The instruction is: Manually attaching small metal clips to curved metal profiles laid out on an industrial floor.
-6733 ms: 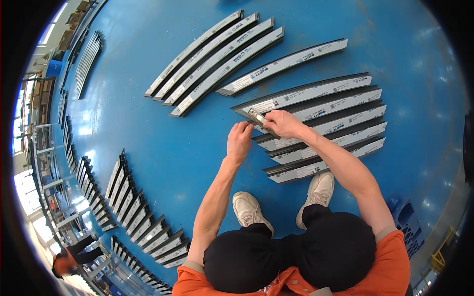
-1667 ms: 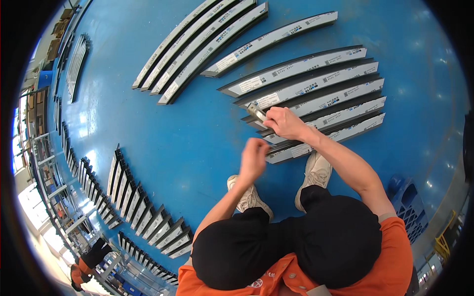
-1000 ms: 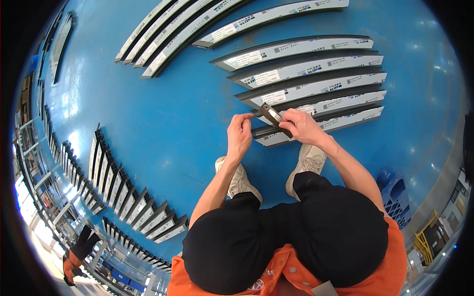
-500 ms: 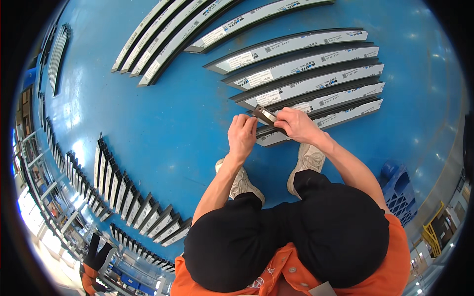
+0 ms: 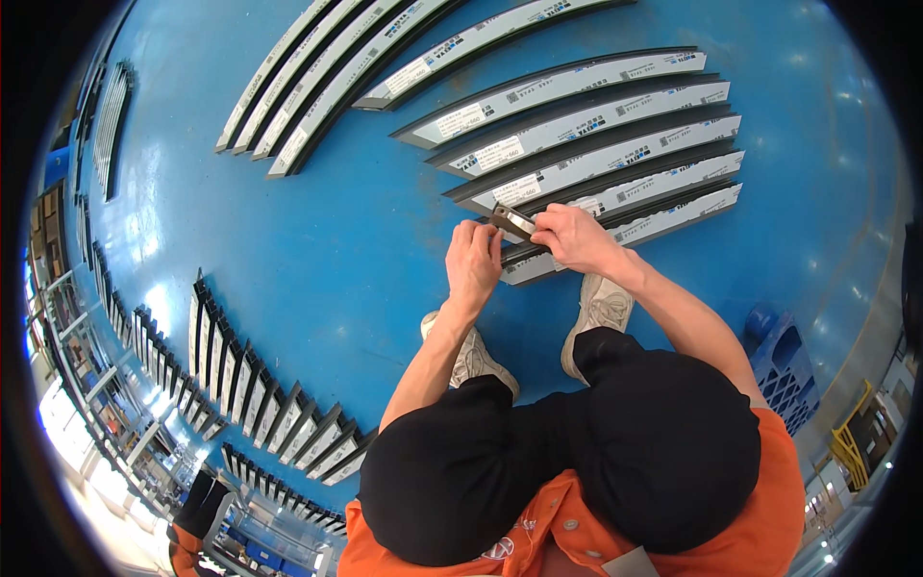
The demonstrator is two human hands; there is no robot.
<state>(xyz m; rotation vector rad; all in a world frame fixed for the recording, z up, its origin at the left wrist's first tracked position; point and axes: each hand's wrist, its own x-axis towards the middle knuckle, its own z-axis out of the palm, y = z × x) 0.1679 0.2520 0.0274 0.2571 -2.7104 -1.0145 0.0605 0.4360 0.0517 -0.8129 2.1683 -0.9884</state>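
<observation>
Between my two hands is a small dark, flat-sided piece with a shiny metal face (image 5: 514, 222); its exact kind I cannot make out. The fingertips of my left hand (image 5: 472, 258) are pinched at its left end. My right hand (image 5: 577, 238) grips the other end between thumb and fingers. Right below it lie the left ends of the nearest long profiles, dark-edged strips with white printed film (image 5: 673, 214). My fingers cover part of the piece and part of the profile ends.
More film-covered profiles (image 5: 577, 82) lie in a row ahead, with another group (image 5: 317, 106) at the far left. Shorter pieces (image 5: 260, 394) line the lower left. My shoes (image 5: 601, 313) stand close to the nearest profile. At right is a blue plastic crate (image 5: 784, 370); a person (image 5: 197, 514) shows at lower left.
The view has shifted slightly. Both hands keep their grip on the small dark piece, with hardly any movement of the fingers.
</observation>
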